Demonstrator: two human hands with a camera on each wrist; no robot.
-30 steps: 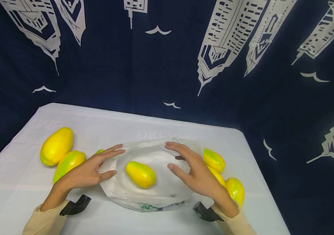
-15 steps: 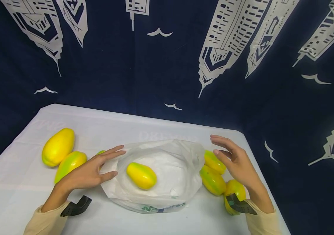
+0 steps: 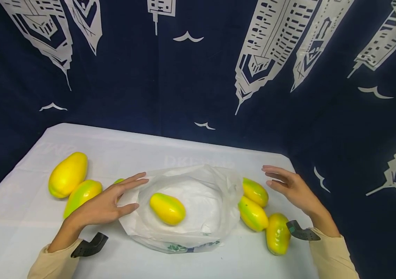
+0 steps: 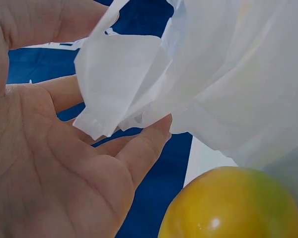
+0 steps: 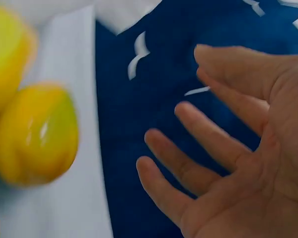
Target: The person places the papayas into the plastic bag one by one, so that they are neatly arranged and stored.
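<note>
In the head view a white translucent plastic bag (image 3: pixel 198 240) lies with its mouth spread wide, and one yellow-green mango (image 3: pixel 167 209) sits inside. My left hand (image 3: pixel 105 205) is at the bag's left edge, fingers nearly straight and thumb apart. The left wrist view shows a loose flap of the bag (image 4: pixel 114 74) hanging between thumb and fingers, over the fingertips. My right hand (image 3: pixel 293 190) is in the air to the right of three mangoes (image 3: pixel 253 214), holding nothing. Its spread fingers (image 5: pixel 184 173) show in the right wrist view.
Left of the bag lie a large yellow mango (image 3: pixel 68 174) and a greener one (image 3: pixel 83 195), with another mostly hidden behind my left hand. A white cloth (image 3: pixel 131 145) covers the table. A dark blue curtain (image 3: pixel 131 89) with white building prints hangs behind and at right.
My right hand has left the bag's right side and moved right, past the three mangoes. The bag's right side now stands up more. My left hand has stayed in place.
</note>
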